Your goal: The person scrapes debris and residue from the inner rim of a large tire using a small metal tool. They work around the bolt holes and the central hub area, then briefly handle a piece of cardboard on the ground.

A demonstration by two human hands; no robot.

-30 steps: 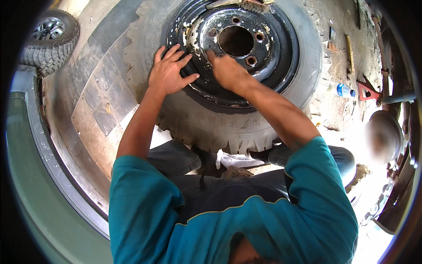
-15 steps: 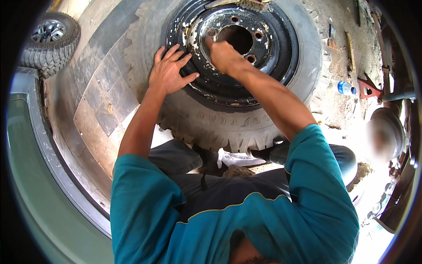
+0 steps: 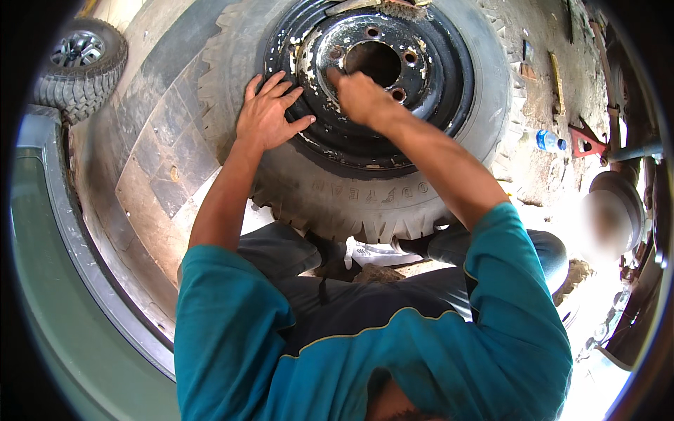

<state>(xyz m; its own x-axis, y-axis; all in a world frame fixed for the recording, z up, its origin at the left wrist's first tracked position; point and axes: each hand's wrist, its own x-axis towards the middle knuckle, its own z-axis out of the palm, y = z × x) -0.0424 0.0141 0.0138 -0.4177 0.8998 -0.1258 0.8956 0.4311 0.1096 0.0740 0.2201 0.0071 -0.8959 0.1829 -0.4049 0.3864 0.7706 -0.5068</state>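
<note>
The big gray tire (image 3: 372, 195) lies flat on its side, and its top edge goes out of view. It has chunky bumps around its edge and raised letters on its side. Inside it sits a round black metal rim (image 3: 423, 74) with chipped paint, a big middle hole and smaller holes around that.

Tyre (image 3: 337, 189) lies in front w/ rim (image 3: 419, 77) inside, brush (image 3: 401, 10) on rim's far edge, L hand (image 3: 267, 119) across L edge, R hand (image 3: 364, 98) by ctr hole (image 3: 373, 62), 2nd wheel (image 3: 84, 70) far L, bottle (image 3: 549, 141) then stand (image 3: 588, 143) R.
</note>
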